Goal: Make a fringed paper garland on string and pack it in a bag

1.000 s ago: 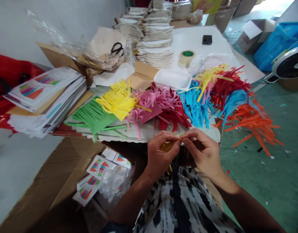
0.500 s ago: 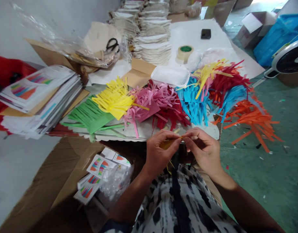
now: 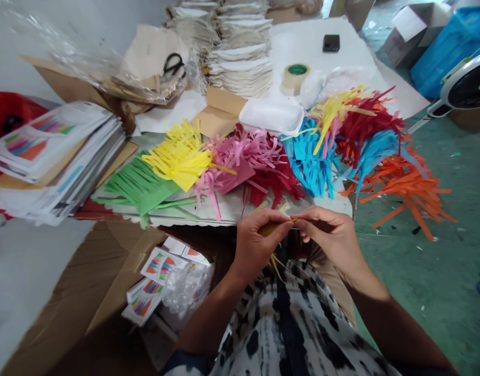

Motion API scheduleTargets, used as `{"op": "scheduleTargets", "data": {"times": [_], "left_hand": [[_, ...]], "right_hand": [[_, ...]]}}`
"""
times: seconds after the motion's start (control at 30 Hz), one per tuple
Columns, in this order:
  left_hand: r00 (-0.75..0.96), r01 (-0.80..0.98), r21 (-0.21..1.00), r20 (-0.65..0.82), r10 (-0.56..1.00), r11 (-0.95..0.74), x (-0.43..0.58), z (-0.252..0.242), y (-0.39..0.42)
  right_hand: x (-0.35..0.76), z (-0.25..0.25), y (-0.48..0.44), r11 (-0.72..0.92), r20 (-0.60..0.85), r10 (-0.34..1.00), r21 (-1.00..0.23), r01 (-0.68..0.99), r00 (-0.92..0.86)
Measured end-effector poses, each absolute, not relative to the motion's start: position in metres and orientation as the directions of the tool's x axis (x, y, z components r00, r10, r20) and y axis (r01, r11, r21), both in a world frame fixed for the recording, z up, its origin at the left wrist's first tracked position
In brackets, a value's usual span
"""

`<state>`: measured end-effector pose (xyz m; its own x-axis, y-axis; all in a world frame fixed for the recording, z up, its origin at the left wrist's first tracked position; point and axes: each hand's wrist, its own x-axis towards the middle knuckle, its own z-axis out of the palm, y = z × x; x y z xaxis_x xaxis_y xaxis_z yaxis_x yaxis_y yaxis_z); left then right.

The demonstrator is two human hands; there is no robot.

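My left hand point(image 3: 258, 243) is closed round a yellow fringed tissue-paper piece point(image 3: 267, 228), whose thin strips dangle below the palm. At its top edge my right hand point(image 3: 330, 235) pinches the same yellow paper, fingertips almost meeting the left ones. Most of the piece is hidden by my fingers. Just beyond my hands, fringed paper bundles lie in a row: green point(image 3: 146, 183), yellow point(image 3: 179, 156), pink point(image 3: 240, 156), dark red point(image 3: 277, 183), blue point(image 3: 310, 162) and orange point(image 3: 408, 180).
A stack of printed sheets point(image 3: 56, 151) stands at the left. An open cardboard box point(image 3: 87, 282) with printed cards point(image 3: 157, 263) is below the table edge. Behind lie a white tray point(image 3: 271, 116), a tape roll point(image 3: 297, 77), scissors point(image 3: 173, 63) and a phone point(image 3: 331, 43). A fan point(image 3: 467, 86) is at the right.
The view has shifted slightly, so the table things sit a little higher and farther left. Both hands keep their pinch on the yellow paper; its hanging strips show a bit more.
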<state>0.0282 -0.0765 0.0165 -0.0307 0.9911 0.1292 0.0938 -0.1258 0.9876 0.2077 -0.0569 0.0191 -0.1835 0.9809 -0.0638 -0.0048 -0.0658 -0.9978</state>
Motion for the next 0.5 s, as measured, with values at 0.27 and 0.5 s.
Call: {"op": "scheduleTargets", "data": {"times": [0.27,0.5], "left_hand": [[-0.032,0.096,0.995,0.034,0.999,-0.030,0.0254,0.0126,-0.0777],[-0.023,-0.002,0.999,-0.034,0.999,0.034,0.0321,0.0104,-0.0749]], "right_hand": [[0.2088,0.0197,-0.0590,-0.028,-0.026,0.991,-1.000,-0.007,-0.132],[0.2051,0.0193,-0.0610,-0.021,-0.020,0.983,-1.000,-0.003,-0.180]]}}
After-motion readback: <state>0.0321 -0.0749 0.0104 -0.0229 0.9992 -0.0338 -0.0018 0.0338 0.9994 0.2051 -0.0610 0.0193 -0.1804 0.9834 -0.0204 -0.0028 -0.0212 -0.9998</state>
